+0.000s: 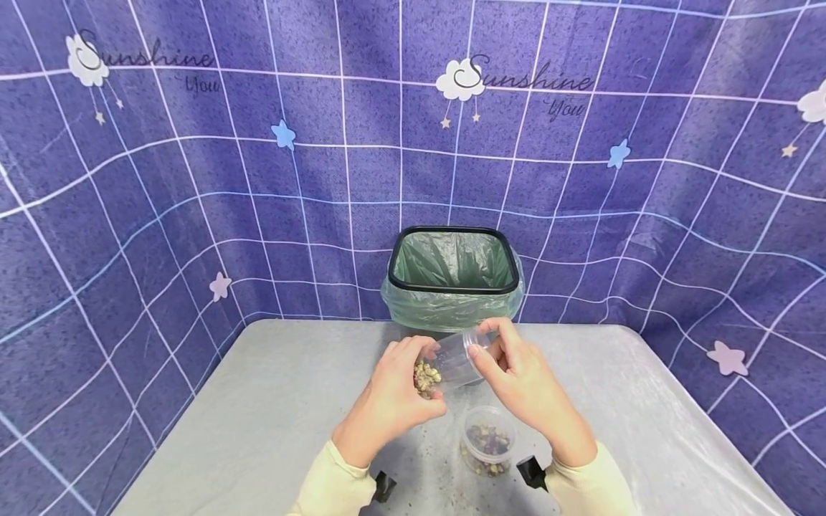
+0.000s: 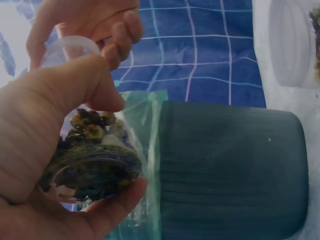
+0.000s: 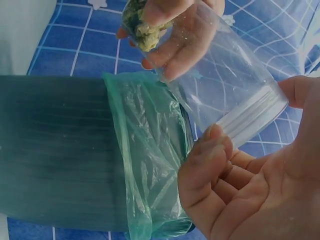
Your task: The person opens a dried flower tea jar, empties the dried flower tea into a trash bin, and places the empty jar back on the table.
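A clear plastic jar (image 1: 454, 364) is held tilted above the table, partly filled with dried yellowish-brown buds (image 1: 426, 375) gathered at its base end. My left hand (image 1: 401, 387) grips that base end, with thumb and fingers curled round it. At the other end, my right hand (image 1: 525, 376) pinches the ridged rim between thumb and fingers. Whether a lid sits there, I cannot tell. In the right wrist view, the jar's clear wall (image 3: 225, 65) spans the space between both hands. A second clear jar (image 1: 488, 437) with similar dried pieces stands upright on the table, below the right hand.
Behind the hands stands a dark green bin (image 2: 230, 170) lined with a green plastic bag (image 1: 452, 309), its black rim (image 1: 454, 289) facing up. The grey table (image 1: 290, 401) meets a purple-blue gridded curtain (image 1: 361, 179) at the back and sides.
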`<state>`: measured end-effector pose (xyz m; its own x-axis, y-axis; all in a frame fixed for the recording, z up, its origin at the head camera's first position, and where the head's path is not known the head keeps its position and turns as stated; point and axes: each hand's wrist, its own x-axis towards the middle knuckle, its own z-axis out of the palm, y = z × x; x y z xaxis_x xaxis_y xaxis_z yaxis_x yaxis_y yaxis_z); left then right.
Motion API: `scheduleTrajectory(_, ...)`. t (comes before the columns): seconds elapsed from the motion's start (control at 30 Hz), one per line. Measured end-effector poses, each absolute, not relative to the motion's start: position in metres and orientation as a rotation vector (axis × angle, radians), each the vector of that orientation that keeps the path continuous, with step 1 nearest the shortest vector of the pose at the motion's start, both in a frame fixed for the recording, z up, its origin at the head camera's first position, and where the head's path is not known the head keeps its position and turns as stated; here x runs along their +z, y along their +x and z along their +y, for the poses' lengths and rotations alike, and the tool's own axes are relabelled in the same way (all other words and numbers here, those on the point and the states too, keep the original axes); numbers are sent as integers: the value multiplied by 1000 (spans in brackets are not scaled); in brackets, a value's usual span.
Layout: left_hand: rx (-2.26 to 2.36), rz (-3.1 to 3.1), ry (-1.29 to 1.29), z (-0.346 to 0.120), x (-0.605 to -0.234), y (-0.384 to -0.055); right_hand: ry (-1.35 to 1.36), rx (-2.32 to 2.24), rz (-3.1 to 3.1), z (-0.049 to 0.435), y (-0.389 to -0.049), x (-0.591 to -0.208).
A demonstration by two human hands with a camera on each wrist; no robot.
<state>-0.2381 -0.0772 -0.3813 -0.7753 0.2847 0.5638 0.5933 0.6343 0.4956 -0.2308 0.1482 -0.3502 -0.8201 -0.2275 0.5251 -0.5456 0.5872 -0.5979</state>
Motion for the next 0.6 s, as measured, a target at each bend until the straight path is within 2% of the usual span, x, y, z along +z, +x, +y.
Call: scheduleTrajectory(0.6, -840, -2321, -667, -69, -389, -235, 392, 1053, -2457, 140, -232, -355)
